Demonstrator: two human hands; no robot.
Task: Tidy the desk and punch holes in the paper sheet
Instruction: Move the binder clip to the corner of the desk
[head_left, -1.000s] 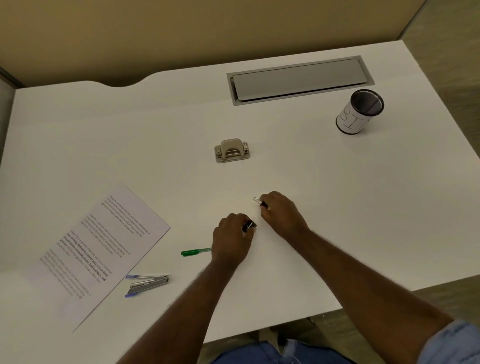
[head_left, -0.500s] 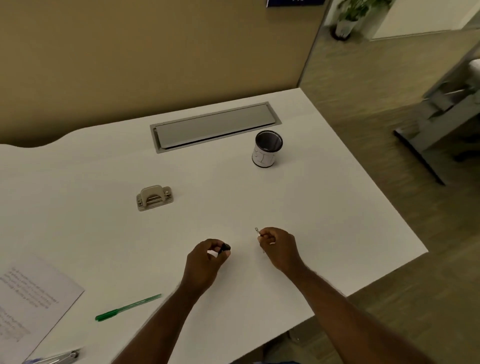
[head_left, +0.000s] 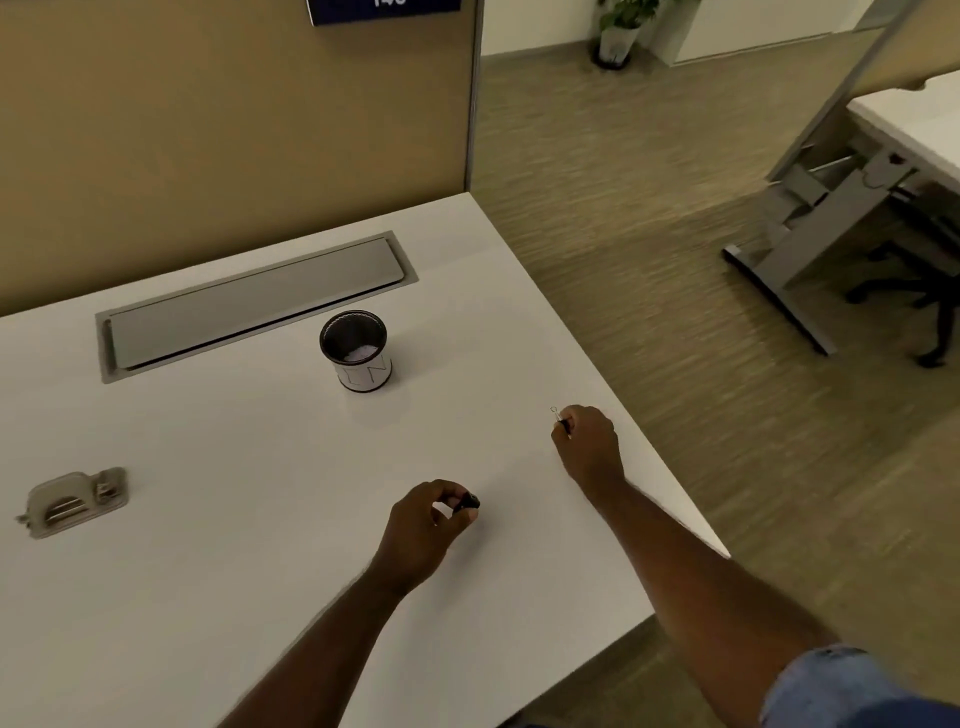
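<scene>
My left hand (head_left: 423, 525) hovers over the white desk (head_left: 260, 597) near its front, pinching a small black binder clip (head_left: 467, 503) between thumb and fingers. Close to the desk's right edge, my right hand (head_left: 589, 444) grips another small binder clip (head_left: 560, 419) whose wire loop sticks up. A mesh pen cup (head_left: 356, 351) with a white label stands upright behind and left of both hands. The beige hole punch (head_left: 72, 501) sits at the far left. The paper sheet is out of view.
A grey cable flap (head_left: 249, 304) is set into the desk at the back, below a tan partition (head_left: 208, 130). Right of the desk lies carpeted floor, with another desk's metal leg (head_left: 810, 223) and an office chair base (head_left: 930, 306) further right.
The view has swung right, so the paper, green pen and stapler have left the frame. Both hands have moved apart, each still pinching its clip; the right hand has shifted towards the desk's right edge.
</scene>
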